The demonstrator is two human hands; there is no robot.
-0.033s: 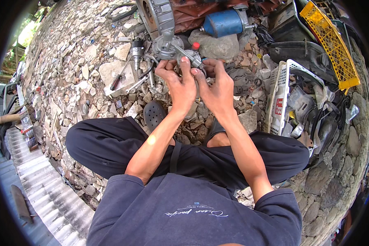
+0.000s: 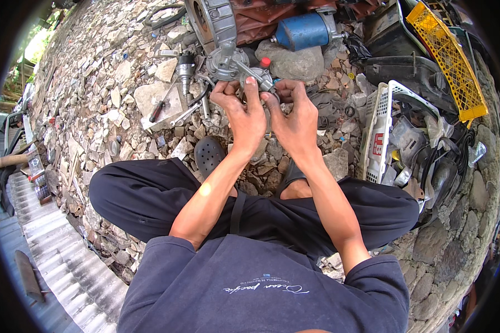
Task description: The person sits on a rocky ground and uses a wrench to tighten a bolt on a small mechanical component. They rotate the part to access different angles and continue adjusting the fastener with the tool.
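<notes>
In front of my crossed legs sits a grey cast metal part (image 2: 226, 62) with a rounded body and a short rod-like arm. It lies against a large round metal housing (image 2: 223, 25). My left hand (image 2: 244, 116) is closed at the near side of the part, thumb up along the arm. My right hand (image 2: 291, 114) pinches the arm's right end between thumb and fingers. Whatever small piece may lie between the fingertips is hidden. Just behind the arm shows a red cap (image 2: 265, 62).
Left of my hands lie a screwdriver (image 2: 156, 111), a spanner (image 2: 183, 115) and a cylindrical metal part (image 2: 185, 69). A blue canister (image 2: 303, 31) rests by a big stone (image 2: 294, 62). To the right stand a white crate (image 2: 376, 133) of parts and a yellow crate (image 2: 450, 61). Rubble covers the ground.
My right hand has shifted very slightly to the right at the arm's end. Everything else looks the same.
</notes>
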